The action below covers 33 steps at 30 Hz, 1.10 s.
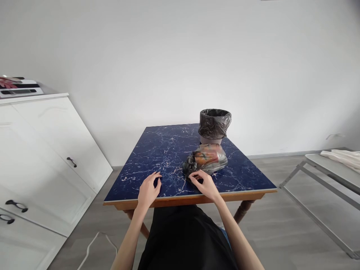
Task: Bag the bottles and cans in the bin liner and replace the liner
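A filled trash bag [212, 159] of thin dark see-through plastic lies on its side on the blue marbled table [165, 150]. Orange and red contents show through it, too blurred to name. Its dark gathered end points left, and my right hand [206, 185] pinches this end between thumb and fingers. My left hand [149, 189] rests near the table's front edge, left of the bag, fingers curved apart and nothing in them. Just behind the bag stands a small trash bin [214, 125], lined with a black bag folded over its rim.
A white cabinet [53, 142] with black handles stands at the left. On the right, a grey folding frame [332, 170] carries white cloth [343, 157]. A white cable [91, 245] lies on the floor at lower left. The wall rises behind the table.
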{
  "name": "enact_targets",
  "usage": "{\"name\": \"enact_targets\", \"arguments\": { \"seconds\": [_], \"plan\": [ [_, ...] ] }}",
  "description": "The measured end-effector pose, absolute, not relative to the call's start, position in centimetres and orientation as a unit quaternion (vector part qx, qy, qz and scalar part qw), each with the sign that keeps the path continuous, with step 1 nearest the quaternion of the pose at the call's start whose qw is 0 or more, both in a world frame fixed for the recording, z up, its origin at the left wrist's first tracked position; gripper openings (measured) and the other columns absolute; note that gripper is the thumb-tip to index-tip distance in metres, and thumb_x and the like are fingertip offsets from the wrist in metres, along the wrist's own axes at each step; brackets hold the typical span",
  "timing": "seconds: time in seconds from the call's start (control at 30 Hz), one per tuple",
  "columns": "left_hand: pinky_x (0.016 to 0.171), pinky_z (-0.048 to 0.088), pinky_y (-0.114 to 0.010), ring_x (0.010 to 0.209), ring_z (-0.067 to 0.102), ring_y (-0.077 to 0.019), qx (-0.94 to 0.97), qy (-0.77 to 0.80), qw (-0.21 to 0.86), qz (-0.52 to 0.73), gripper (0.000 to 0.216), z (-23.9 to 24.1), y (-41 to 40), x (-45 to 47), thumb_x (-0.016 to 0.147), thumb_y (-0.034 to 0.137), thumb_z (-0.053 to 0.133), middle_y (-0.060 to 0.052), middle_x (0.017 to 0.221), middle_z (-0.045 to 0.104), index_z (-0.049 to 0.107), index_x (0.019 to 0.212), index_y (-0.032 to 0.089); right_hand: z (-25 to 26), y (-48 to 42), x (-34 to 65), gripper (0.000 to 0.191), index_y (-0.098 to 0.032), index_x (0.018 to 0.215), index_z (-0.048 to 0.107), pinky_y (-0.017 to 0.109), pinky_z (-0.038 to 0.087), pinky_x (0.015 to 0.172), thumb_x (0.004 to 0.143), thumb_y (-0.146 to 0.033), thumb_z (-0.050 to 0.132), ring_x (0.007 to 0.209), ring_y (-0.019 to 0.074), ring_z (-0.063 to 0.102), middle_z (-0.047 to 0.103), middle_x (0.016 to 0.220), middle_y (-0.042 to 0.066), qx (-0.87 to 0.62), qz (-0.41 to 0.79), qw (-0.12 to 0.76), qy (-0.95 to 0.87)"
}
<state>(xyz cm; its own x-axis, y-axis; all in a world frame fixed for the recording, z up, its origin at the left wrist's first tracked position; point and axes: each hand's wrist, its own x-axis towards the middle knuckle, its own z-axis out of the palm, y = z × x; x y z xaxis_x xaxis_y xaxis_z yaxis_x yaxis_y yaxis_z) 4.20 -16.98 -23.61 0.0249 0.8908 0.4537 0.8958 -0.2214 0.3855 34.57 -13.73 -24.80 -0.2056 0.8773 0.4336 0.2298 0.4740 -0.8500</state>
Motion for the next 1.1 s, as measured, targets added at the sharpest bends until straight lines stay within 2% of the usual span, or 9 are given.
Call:
{"name": "enact_targets", "arguments": {
  "seconds": [0.23,0.37,0.6,0.8,1.1],
  "plan": [
    [0.11,0.059,-0.054,0.141,0.063,-0.035,-0.717,-0.621,0.004,-0.316,0.029,-23.7,-16.7,4.1,0.104,0.04,0.049,-0.005,0.144,0.072,0.073,0.119,0.03,-24.0,-15.1,33.4,0.031,-0.024,0.087,0.061,0.032,0.049,0.072,0.096,-0.052,0.069,0.079,0.0202,0.062,0.07,0.088,0.004,-0.361,0.371,0.464,-0.719],
    [0.109,0.06,-0.055,0.138,0.065,-0.0362,-0.717,-0.62,0.005,-0.32,0.03,-23.6,-16.7,4.3,0.104,0.04,0.051,-0.006,0.143,0.072,0.074,0.119,0.029,-24.0,-15.0,33.8,0.034,-0.024,0.084,0.055,0.032,0.045,0.072,0.094,-0.052,0.071,0.078,0.0196,0.059,0.063,0.083,0.002,-0.369,0.38,0.461,-0.712],
    [0.111,0.058,-0.053,0.137,0.066,-0.0353,-0.72,-0.615,-0.006,-0.323,0.029,-23.8,-16.6,4.2,0.104,0.04,0.051,-0.006,0.145,0.071,0.073,0.12,0.03,-24.5,-14.7,34.0,0.035,-0.024,0.083,0.054,0.031,0.044,0.073,0.094,-0.052,0.071,0.079,0.0196,0.059,0.062,0.082,0.001,-0.382,0.395,0.457,-0.699],
    [0.116,0.055,-0.056,0.146,0.058,-0.034,-0.715,-0.628,-0.029,-0.304,0.031,-23.8,-16.4,4.1,0.106,0.042,0.048,-0.004,0.152,0.066,0.07,0.125,0.031,-24.4,-14.6,33.9,0.036,-0.024,0.082,0.053,0.031,0.045,0.074,0.094,-0.051,0.072,0.079,0.0197,0.061,0.066,0.084,0.002,-0.398,0.412,0.453,-0.683],
    [0.117,0.053,-0.053,0.147,0.057,-0.0331,-0.718,-0.618,-0.043,-0.317,0.031,-23.6,-16.4,4.5,0.106,0.041,0.048,-0.004,0.149,0.068,0.071,0.123,0.03,-24.7,-14.5,34.3,0.038,-0.024,0.081,0.054,0.032,0.048,0.076,0.091,-0.056,0.073,0.078,0.0196,0.061,0.065,0.082,0.001,-0.393,0.4,0.461,-0.688]
  ]
}}
